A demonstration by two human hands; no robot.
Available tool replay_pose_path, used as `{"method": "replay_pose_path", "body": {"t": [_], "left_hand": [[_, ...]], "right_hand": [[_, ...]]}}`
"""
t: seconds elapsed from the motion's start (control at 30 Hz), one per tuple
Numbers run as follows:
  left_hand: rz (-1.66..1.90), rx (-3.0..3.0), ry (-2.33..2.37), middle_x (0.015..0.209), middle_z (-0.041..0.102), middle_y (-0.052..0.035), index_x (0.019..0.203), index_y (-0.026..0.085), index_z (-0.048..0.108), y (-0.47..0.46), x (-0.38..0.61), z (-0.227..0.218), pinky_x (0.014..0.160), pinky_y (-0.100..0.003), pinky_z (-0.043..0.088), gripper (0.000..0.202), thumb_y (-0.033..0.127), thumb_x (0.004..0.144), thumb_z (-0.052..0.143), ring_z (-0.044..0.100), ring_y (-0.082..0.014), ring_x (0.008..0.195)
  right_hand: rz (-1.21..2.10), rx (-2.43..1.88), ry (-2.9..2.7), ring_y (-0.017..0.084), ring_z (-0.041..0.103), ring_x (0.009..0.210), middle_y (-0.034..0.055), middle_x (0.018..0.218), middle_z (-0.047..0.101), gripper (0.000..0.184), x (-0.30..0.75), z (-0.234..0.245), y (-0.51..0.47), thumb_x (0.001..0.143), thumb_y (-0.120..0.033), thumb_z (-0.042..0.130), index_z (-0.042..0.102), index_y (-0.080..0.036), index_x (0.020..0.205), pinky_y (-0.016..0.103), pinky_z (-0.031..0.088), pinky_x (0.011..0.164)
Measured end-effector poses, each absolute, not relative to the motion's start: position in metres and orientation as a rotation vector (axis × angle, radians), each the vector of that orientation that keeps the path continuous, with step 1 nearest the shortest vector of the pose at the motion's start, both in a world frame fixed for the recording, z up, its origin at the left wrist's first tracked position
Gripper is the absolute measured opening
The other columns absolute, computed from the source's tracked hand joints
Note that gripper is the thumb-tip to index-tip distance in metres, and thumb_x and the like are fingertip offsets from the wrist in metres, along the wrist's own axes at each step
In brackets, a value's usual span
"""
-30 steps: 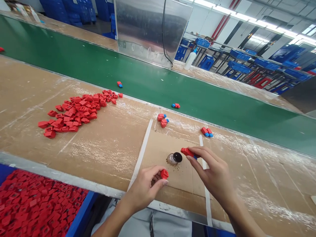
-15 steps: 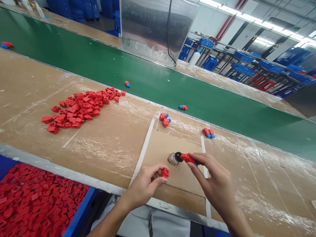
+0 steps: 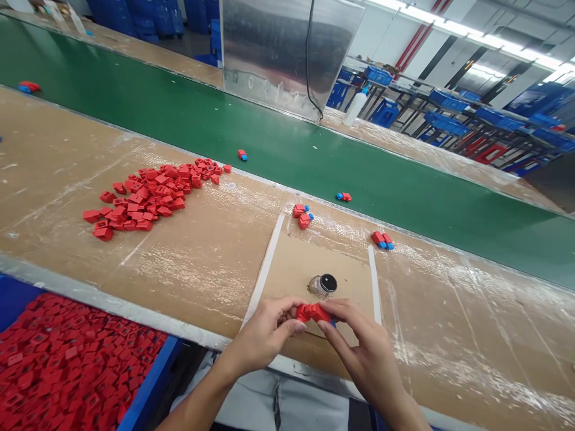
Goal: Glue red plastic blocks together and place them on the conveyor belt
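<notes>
My left hand pinches a small red plastic block between thumb and fingers. In my right hand is a red-and-blue plastic piece, its blue end mostly hidden by the fingers. The two parts meet end to end over the near part of a cardboard sheet; whether they are joined I cannot tell. Just beyond the hands stands a small clear jar with a black top. Past the jar, two red-and-blue pieces lie together on the bench, with another pair to the right.
A pile of red blocks covers part of the bench at left. Below it, a blue bin is full of red blocks. Behind the bench runs a green conveyor belt carrying a few red-and-blue pieces. A metal panel stands beyond.
My right hand has brought the red-and-blue piece from the jar's black top down and left, against the red block in my left hand. Pieces on the belt have shifted slightly right.
</notes>
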State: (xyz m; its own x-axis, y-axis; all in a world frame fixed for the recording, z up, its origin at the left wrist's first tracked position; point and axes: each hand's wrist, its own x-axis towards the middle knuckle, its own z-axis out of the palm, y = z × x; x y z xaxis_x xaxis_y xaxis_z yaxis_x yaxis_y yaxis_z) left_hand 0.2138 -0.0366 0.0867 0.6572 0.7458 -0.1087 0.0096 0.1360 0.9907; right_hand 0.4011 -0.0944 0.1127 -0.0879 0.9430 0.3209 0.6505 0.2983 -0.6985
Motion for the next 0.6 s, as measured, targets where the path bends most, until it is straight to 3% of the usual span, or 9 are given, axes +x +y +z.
{"method": "replay_pose_path", "body": {"t": [0.37,0.6], "left_hand": [[0.563,1.403,0.745,0.077,0.059,-0.0008,0.098,0.015,0.065,-0.037,0.212,0.089,0.065,-0.023,0.041,0.016,0.020,0.090,0.051,0.051,-0.0142,0.070],[0.492,1.469,0.697,0.073,0.055,0.0014,0.089,0.016,0.060,-0.036,0.210,0.088,0.062,-0.022,0.039,0.016,0.013,0.089,0.045,0.050,-0.0127,0.067]], "right_hand": [[0.466,-1.411,-1.915,0.018,0.062,0.092,0.0065,0.102,0.062,0.014,0.398,0.105,-0.096,0.096,-0.015,0.054,0.061,-0.022,0.106,0.025,0.050,0.078],[0.468,-1.372,-1.968,0.018,0.060,0.086,0.0073,0.097,0.059,0.018,0.391,0.104,-0.098,0.097,-0.010,0.047,0.059,-0.021,0.104,0.026,0.049,0.072]]}}
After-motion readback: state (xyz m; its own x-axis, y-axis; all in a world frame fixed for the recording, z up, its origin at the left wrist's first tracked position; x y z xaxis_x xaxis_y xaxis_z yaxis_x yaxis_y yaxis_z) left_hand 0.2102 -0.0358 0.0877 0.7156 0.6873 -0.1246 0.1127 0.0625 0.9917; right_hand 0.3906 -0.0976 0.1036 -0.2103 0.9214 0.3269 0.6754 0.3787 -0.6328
